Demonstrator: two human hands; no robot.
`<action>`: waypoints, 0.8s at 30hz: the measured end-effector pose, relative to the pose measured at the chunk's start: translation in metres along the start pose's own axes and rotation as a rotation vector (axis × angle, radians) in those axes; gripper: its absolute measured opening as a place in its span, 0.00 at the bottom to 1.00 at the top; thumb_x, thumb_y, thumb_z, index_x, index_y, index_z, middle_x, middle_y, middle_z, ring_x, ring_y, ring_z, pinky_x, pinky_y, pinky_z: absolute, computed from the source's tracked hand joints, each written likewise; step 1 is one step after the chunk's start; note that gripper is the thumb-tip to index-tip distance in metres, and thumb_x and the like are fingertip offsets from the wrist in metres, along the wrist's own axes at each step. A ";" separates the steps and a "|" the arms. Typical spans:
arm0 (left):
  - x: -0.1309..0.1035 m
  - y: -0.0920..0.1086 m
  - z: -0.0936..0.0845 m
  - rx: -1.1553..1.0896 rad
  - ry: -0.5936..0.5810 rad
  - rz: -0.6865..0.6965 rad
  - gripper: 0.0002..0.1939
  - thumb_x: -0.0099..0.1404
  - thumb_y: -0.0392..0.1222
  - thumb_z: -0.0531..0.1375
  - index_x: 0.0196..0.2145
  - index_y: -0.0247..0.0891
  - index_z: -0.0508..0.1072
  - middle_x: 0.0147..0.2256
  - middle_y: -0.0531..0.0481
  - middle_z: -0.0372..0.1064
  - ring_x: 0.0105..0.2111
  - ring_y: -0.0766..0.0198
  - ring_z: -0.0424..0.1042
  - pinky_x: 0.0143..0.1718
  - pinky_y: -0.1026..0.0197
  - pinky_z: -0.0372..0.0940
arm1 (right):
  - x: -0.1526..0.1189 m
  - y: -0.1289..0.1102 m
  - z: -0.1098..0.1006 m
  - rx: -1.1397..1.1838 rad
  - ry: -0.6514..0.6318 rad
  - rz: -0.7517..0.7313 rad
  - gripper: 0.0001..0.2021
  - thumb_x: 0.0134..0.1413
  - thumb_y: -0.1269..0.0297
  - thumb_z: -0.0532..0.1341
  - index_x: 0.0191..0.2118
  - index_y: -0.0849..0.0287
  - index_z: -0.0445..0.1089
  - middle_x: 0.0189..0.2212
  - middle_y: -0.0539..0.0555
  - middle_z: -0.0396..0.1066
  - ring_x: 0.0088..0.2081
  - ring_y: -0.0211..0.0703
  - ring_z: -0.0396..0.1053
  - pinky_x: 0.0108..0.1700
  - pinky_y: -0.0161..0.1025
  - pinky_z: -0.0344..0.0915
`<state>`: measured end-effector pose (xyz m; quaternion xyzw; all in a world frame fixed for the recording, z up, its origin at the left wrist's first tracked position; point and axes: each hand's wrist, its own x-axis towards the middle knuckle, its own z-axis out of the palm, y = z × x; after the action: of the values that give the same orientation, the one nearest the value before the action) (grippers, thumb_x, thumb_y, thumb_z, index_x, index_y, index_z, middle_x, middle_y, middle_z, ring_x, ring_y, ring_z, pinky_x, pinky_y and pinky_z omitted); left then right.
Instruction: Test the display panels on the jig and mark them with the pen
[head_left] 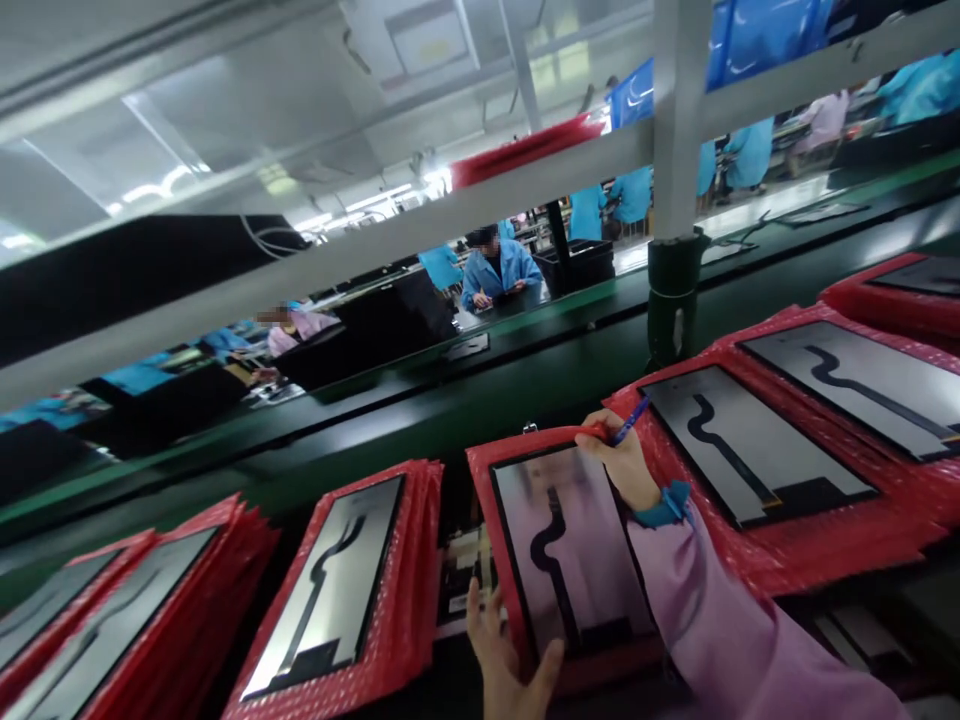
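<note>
- Far left: red-wrapped stacks (240, 570), crinkled at the edges, carry smooth grey panels; the outermost is cut off by the frame. Beyond, a person in pink (300, 328) is partly hidden by dark shapes, hard to identify.
- Left of centre: a stack of red bubble wrap (416, 570) bears a glossy rectangular panel (352, 590) with a curved black ribbon.
- Centre: a green ledge (525, 375) slants across behind the stacks, a person in blue (514, 270) beyond it. The handled panel (592, 550) lies on a red wrap (496, 530) between neighbouring stacks. Left hand (510, 655): digits spread at the lower left corner. Right hand (622, 465): pinching the wrap's upper right corner, a blue pen (631, 420) at the fingers.
- Right: a pink sleeve (712, 600) covers part of the handled panel's edge. Past the grey post (675, 120), further panel-topped stacks (817, 550) run out of frame; the surface beneath is obscured.
</note>
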<state>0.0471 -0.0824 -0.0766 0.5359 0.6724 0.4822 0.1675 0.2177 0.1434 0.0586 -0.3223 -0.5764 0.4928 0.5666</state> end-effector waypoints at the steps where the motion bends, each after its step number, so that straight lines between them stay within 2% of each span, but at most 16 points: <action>1: 0.001 0.000 0.001 -0.080 0.020 -0.053 0.54 0.60 0.55 0.61 0.71 0.68 0.27 0.63 0.42 0.64 0.61 0.48 0.67 0.56 0.50 0.72 | -0.002 -0.002 0.000 0.052 0.031 0.001 0.15 0.49 0.51 0.65 0.34 0.54 0.63 0.30 0.49 0.63 0.32 0.41 0.61 0.37 0.39 0.63; 3: 0.004 0.005 -0.002 -0.160 0.079 -0.152 0.44 0.56 0.59 0.64 0.68 0.70 0.52 0.54 0.44 0.73 0.57 0.44 0.72 0.56 0.48 0.72 | -0.004 -0.004 -0.001 0.140 0.078 0.005 0.16 0.48 0.51 0.66 0.34 0.54 0.62 0.30 0.49 0.62 0.31 0.41 0.61 0.35 0.39 0.62; 5: 0.016 0.019 -0.013 -0.130 0.099 -0.167 0.33 0.54 0.61 0.66 0.58 0.61 0.71 0.48 0.44 0.78 0.52 0.41 0.76 0.55 0.44 0.73 | -0.004 -0.006 -0.005 0.216 0.108 0.004 0.17 0.51 0.48 0.64 0.39 0.53 0.63 0.34 0.51 0.65 0.33 0.43 0.64 0.35 0.39 0.63; 6: 0.027 0.029 -0.022 -0.124 0.100 -0.140 0.29 0.54 0.61 0.66 0.53 0.55 0.75 0.45 0.44 0.79 0.50 0.41 0.78 0.54 0.43 0.74 | -0.003 -0.006 -0.007 0.284 0.119 0.009 0.19 0.54 0.45 0.60 0.43 0.53 0.64 0.37 0.53 0.67 0.35 0.44 0.66 0.35 0.40 0.64; 7: 0.041 0.043 -0.032 -0.134 0.098 -0.101 0.25 0.56 0.60 0.66 0.49 0.49 0.76 0.42 0.45 0.80 0.46 0.43 0.79 0.51 0.42 0.75 | -0.002 -0.005 -0.008 0.377 0.123 0.026 0.22 0.57 0.41 0.55 0.47 0.53 0.64 0.41 0.55 0.68 0.37 0.45 0.67 0.33 0.40 0.64; 9: 0.079 0.079 -0.054 -0.101 0.124 -0.007 0.23 0.56 0.56 0.68 0.46 0.45 0.75 0.41 0.46 0.80 0.42 0.46 0.80 0.46 0.45 0.78 | 0.000 -0.002 -0.008 0.579 0.096 0.090 0.27 0.60 0.38 0.47 0.55 0.52 0.62 0.47 0.58 0.69 0.38 0.46 0.68 0.28 0.38 0.60; 11: 0.130 0.124 -0.073 -0.041 0.165 0.147 0.22 0.53 0.54 0.70 0.42 0.44 0.74 0.36 0.49 0.79 0.36 0.50 0.80 0.37 0.48 0.79 | 0.002 0.004 -0.005 0.703 0.040 0.164 0.28 0.59 0.39 0.50 0.56 0.52 0.63 0.46 0.58 0.70 0.36 0.44 0.68 0.22 0.35 0.53; 13: 0.189 0.176 -0.086 -0.029 0.311 0.317 0.25 0.51 0.51 0.71 0.45 0.41 0.72 0.39 0.50 0.79 0.39 0.53 0.79 0.42 0.50 0.78 | 0.003 0.013 0.001 0.706 -0.017 0.213 0.26 0.56 0.41 0.54 0.52 0.54 0.65 0.42 0.58 0.71 0.33 0.43 0.68 0.20 0.33 0.46; 15: 0.251 0.230 -0.093 -0.072 0.397 0.428 0.30 0.50 0.52 0.69 0.48 0.34 0.70 0.42 0.48 0.78 0.42 0.55 0.78 0.44 0.52 0.76 | 0.004 0.023 0.007 0.694 -0.057 0.252 0.26 0.53 0.40 0.56 0.48 0.56 0.67 0.38 0.58 0.71 0.30 0.42 0.67 0.19 0.32 0.43; 17: 0.310 0.282 -0.096 -0.072 0.399 0.411 0.35 0.57 0.53 0.63 0.56 0.29 0.64 0.43 0.49 0.76 0.44 0.58 0.78 0.41 0.57 0.73 | 0.003 0.034 0.012 0.681 -0.089 0.295 0.26 0.52 0.39 0.58 0.45 0.57 0.68 0.35 0.57 0.71 0.28 0.40 0.66 0.18 0.31 0.42; 19: 0.363 0.331 -0.099 -0.024 0.346 0.396 0.29 0.65 0.48 0.55 0.58 0.26 0.62 0.43 0.51 0.75 0.47 0.59 0.77 0.40 0.60 0.70 | 0.003 0.045 0.015 0.661 -0.113 0.341 0.27 0.50 0.38 0.59 0.43 0.59 0.68 0.34 0.56 0.71 0.27 0.38 0.66 0.18 0.30 0.42; 21: 0.407 0.375 -0.100 0.055 0.305 0.387 0.23 0.71 0.41 0.44 0.52 0.19 0.66 0.38 0.51 0.74 0.47 0.59 0.76 0.38 0.62 0.66 | 0.002 0.056 0.018 0.639 -0.132 0.385 0.28 0.48 0.38 0.61 0.42 0.60 0.68 0.33 0.55 0.71 0.25 0.36 0.65 0.18 0.29 0.42; 22: 0.425 0.394 -0.100 0.099 0.294 0.387 0.24 0.72 0.36 0.38 0.48 0.17 0.68 0.36 0.50 0.73 0.46 0.60 0.76 0.38 0.61 0.65 | 0.002 0.060 0.020 0.628 -0.140 0.406 0.29 0.47 0.37 0.61 0.41 0.61 0.68 0.32 0.54 0.70 0.25 0.35 0.65 0.18 0.29 0.42; 23: 0.440 0.412 -0.098 0.148 0.273 0.400 0.26 0.74 0.34 0.36 0.45 0.17 0.70 0.36 0.49 0.72 0.43 0.62 0.77 0.38 0.61 0.66 | 0.002 0.065 0.022 0.617 -0.145 0.427 0.29 0.47 0.37 0.62 0.41 0.61 0.68 0.32 0.54 0.70 0.24 0.34 0.64 0.17 0.29 0.41; 24: 0.452 0.427 -0.095 0.194 0.258 0.432 0.21 0.76 0.36 0.42 0.44 0.21 0.72 0.37 0.48 0.73 0.40 0.64 0.77 0.37 0.62 0.68 | 0.003 0.069 0.024 0.608 -0.150 0.446 0.30 0.46 0.37 0.62 0.41 0.62 0.67 0.31 0.53 0.70 0.23 0.32 0.63 0.17 0.28 0.41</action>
<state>0.0483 0.2548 0.4540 0.6148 0.6013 0.5042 -0.0785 0.1814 0.1624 -0.0018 -0.2200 -0.3598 0.7746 0.4714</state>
